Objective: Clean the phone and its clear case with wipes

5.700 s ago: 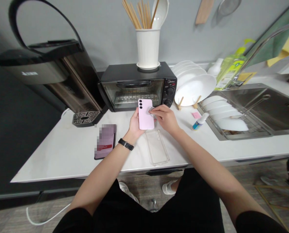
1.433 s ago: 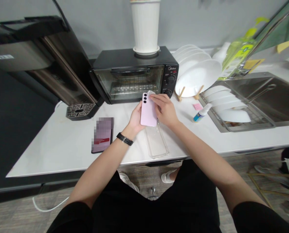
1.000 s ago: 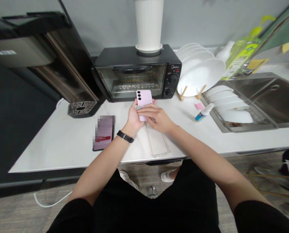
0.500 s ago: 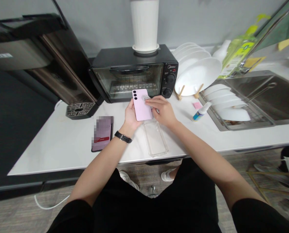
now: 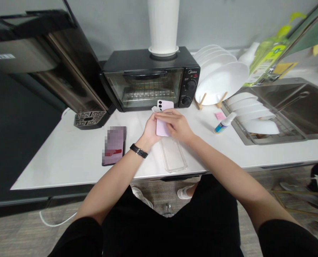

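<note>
In the head view, gripping the pink phone (image 5: 162,129) with the left hand (image 5: 149,130), just in front of the oven (image 5: 145,89), back up, long axis running towards the oven. Reaching across that axis with the right hand (image 5: 179,125), fingers bunching on a whitish wipe (image 5: 155,109) by the phone's oven-side end, near the lenses. Touching the phone with left and right alike, neither being nearer. Lying on the tabletop (image 5: 76,157), farther from the oven: a clear case (image 5: 174,157).
</note>
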{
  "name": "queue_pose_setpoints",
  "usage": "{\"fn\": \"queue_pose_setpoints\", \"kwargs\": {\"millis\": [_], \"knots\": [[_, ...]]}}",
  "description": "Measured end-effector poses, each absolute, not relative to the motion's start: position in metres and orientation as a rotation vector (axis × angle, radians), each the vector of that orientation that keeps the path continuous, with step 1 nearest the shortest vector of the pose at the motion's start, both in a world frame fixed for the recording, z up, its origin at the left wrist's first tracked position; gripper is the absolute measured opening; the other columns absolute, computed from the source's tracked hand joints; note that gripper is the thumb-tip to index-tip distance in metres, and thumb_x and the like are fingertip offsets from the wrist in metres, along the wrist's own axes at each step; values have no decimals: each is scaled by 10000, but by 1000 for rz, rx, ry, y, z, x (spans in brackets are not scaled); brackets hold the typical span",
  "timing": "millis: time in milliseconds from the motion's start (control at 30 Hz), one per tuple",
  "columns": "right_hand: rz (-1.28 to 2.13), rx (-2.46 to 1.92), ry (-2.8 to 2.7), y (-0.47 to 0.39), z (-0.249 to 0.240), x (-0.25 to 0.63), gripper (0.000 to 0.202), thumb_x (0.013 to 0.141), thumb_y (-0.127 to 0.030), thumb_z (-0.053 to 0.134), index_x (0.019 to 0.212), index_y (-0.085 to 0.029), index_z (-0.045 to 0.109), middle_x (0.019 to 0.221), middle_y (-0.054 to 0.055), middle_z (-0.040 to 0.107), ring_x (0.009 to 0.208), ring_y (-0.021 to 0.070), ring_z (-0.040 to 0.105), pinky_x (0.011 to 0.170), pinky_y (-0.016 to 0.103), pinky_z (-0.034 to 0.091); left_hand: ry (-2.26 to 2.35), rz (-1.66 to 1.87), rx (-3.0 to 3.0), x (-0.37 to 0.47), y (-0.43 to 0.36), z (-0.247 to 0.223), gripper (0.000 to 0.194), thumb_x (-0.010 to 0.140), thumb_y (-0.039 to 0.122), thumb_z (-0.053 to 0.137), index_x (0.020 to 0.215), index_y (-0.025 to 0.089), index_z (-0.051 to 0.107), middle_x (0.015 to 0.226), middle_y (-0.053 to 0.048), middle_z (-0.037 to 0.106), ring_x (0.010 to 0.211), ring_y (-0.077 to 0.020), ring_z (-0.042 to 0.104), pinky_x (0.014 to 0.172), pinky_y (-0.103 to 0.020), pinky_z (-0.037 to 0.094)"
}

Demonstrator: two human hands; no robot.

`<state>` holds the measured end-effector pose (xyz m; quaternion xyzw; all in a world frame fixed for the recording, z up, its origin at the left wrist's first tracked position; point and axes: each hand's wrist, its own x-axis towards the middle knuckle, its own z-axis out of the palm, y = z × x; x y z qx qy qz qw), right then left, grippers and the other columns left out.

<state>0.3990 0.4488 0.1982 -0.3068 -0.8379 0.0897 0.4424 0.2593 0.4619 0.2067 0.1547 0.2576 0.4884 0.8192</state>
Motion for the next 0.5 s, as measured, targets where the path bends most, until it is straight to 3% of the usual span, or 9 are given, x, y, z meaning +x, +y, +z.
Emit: {"fn": "queue_pose_setpoints", "kwargs": {"millis": [133, 267, 367, 500], "knots": [[329, -578, -2144, 441, 199, 392, 593, 897, -17, 484, 1324, -326, 754, 1240, 5, 806, 1205, 217, 676, 1080, 513, 589, 531, 1185, 349, 252, 464, 212, 533, 1084, 480, 371, 1349, 152, 697, 1096, -113, 809, 1141, -246, 756, 988, -349, 599], [349, -533, -2129, 439, 201, 393, 576, 868, 1, 486, 1210, -333, 808, 1115, -15, 832, 1122, 201, 709, 1025, 464, 625, 523, 1354, 372, 242, 467, 218, 540, 1104, 463, 292, 1404, 222, 671, 1228, -86, 791, 1217, -231, 730, 981, -337, 596], [241, -638, -2060, 445, 199, 399, 539, 861, 6, 508, 1151, -315, 829, 1138, -11, 832, 1098, 220, 710, 1025, 489, 620, 512, 1371, 391, 239, 468, 221, 549, 1109, 467, 269, 1398, 229, 671, 1288, -88, 772, 1210, -235, 733, 984, -358, 599], [126, -829, -1983, 457, 195, 409, 523, 888, -17, 530, 1246, -288, 799, 1277, 23, 794, 1169, 262, 671, 1051, 537, 599, 543, 1239, 395, 245, 465, 221, 519, 1104, 466, 328, 1332, 191, 703, 1215, -98, 792, 1126, -230, 757, 988, -348, 597]]}}
